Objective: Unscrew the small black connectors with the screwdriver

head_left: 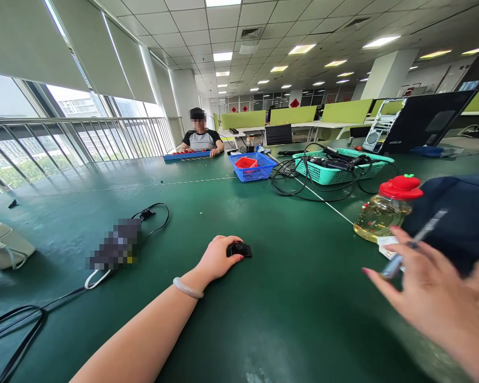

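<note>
From my remote seat I am losing the most detail at the lower right of the frame, where the right hand [435, 303] is showing blurred, its wrist running off the edge. It is holding a slim, pale tool [428, 227] slantwise among its fingers, the thumb standing well out from the rest; a finger is hiding the middle of the shaft, and I cannot tell what kind of tool it is. That hand is also covering part of a white scrap [386, 248] beside the red-lidded bottle [377, 218], and the right edge is cutting off a dark cloth-like bundle [455, 207]. Near the centre of the frame, the left hand [217, 259] is pinching a small black piece [242, 249] narrowly, the thumb lying along its near side and the forefinger curling over its far side. The piece is sitting on the green desk [303, 319], its flat part showing past the fingertips to the right, while its left portion is hiding under the hand, so I am not making out its full shape. At mid-left, pixelation is masking a dark device [117, 244], and a pale case [3, 246] is running out past the left edge.
</note>
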The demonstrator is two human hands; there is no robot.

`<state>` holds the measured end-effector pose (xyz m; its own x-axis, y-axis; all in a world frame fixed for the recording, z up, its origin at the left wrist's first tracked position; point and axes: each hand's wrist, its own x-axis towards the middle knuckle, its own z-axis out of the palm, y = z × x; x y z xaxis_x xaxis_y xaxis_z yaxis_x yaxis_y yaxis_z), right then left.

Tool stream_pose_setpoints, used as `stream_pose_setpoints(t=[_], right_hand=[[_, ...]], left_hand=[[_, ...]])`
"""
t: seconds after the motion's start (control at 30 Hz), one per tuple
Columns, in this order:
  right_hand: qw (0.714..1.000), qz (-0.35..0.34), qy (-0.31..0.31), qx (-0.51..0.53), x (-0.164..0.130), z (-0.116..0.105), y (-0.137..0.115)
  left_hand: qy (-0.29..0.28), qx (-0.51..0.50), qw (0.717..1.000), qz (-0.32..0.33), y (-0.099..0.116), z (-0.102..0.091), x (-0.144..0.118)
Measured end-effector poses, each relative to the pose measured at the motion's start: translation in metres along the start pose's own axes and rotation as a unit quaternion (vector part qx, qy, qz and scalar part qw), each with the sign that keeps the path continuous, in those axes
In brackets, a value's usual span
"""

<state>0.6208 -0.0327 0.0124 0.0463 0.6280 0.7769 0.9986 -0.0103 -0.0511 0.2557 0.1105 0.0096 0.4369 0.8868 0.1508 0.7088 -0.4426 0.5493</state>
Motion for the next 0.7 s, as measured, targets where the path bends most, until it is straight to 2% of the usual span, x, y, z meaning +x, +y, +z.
stream_pose_setpoints(t=[0.07,0.17,0.3,0.37,0.43,0.5,0.57,0.67,0.7], right_hand=[[0.993,-0.100,-0.049,0.037,0.010,0.003,-0.041],[0.968,-0.199,-0.107,0.108,0.024,0.009,-0.093],[0.934,-0.278,-0.164,0.155,0.047,0.018,-0.148],[0.912,-0.321,-0.171,0.189,0.056,0.026,-0.169],[0.892,-0.351,-0.162,0.232,0.059,0.036,-0.184],[0.887,-0.345,-0.126,0.279,0.056,0.045,-0.192],[0.881,-0.337,-0.083,0.322,0.049,0.049,-0.191],[0.863,-0.381,-0.024,0.331,0.041,0.045,-0.182],[0.865,-0.374,-0.007,0.333,0.040,0.042,-0.179]], left_hand=[[0.000,0.002,1.000,-0.001,0.000,0.000,0.000],[-0.001,0.005,1.000,0.002,0.000,0.000,0.001],[0.006,0.007,1.000,0.025,-0.003,0.003,0.003],[0.007,0.006,0.999,0.040,-0.004,0.004,0.004],[0.002,0.009,0.999,0.053,-0.005,0.005,0.005],[-0.002,0.014,0.998,0.063,-0.004,0.005,0.005],[0.006,0.018,0.998,0.062,-0.003,0.005,0.005],[0.026,0.020,0.998,0.048,-0.001,0.004,0.003],[0.029,0.021,0.998,0.046,0.000,0.004,0.003]])
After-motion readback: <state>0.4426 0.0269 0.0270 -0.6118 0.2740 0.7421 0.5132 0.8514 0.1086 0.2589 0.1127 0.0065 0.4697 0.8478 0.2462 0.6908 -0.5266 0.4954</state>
